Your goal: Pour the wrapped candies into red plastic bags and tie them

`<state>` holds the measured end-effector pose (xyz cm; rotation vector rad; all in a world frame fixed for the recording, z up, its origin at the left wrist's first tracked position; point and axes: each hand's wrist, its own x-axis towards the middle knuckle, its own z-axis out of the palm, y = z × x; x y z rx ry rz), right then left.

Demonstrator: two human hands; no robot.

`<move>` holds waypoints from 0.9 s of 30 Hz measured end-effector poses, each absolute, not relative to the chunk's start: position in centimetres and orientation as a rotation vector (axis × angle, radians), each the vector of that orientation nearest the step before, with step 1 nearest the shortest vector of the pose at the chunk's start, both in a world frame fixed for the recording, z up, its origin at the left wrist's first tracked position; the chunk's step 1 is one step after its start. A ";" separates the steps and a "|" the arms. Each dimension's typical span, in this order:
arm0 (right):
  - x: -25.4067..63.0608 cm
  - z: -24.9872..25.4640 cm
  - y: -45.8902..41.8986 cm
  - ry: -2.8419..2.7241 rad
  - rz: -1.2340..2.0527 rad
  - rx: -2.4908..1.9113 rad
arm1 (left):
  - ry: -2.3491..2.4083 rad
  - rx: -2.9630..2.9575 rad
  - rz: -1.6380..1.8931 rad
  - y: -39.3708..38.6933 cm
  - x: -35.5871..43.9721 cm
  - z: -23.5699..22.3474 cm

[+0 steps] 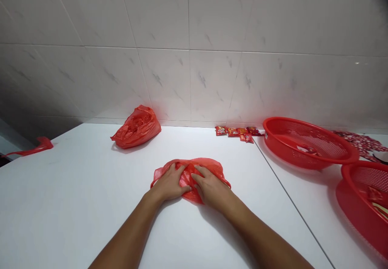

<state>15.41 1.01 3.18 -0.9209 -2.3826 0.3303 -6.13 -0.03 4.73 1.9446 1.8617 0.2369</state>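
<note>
A thin red plastic bag lies crumpled on the white tabletop in front of me. My left hand rests on its left half, fingers spread and thumb pointing inward. On the right half is my right hand, with its fingers apart and pressed onto the plastic. Neither hand is closed around the bag. Folds of red film show between the two hands, and the bag's edges stick out beyond them at both sides. What the bag holds, if anything, cannot be seen.
Near the tiled wall sits a bunched red plastic bag. Several small red snack packets lie farther right. Two red plastic baskets, one at the back and one nearer, stand at right. A red strip overhangs the left edge.
</note>
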 end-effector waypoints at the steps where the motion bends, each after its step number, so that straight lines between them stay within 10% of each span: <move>1: 15.6 3.4 1.2 -2.369 0.325 -0.948 | 1.853 1.949 0.242 0.0 -6.3 4.8; 10: 19.1 3.6 4.7 -2.496 0.942 -1.660 | 1.623 2.114 0.269 -0.7 -5.2 4.0; 19: 19.5 3.8 5.8 -2.493 1.012 -1.617 | 1.340 2.374 0.680 -1.3 -3.2 4.6; 27: 19.2 4.2 6.0 -2.449 0.982 -1.540 | 1.561 2.202 0.302 1.0 -3.4 1.4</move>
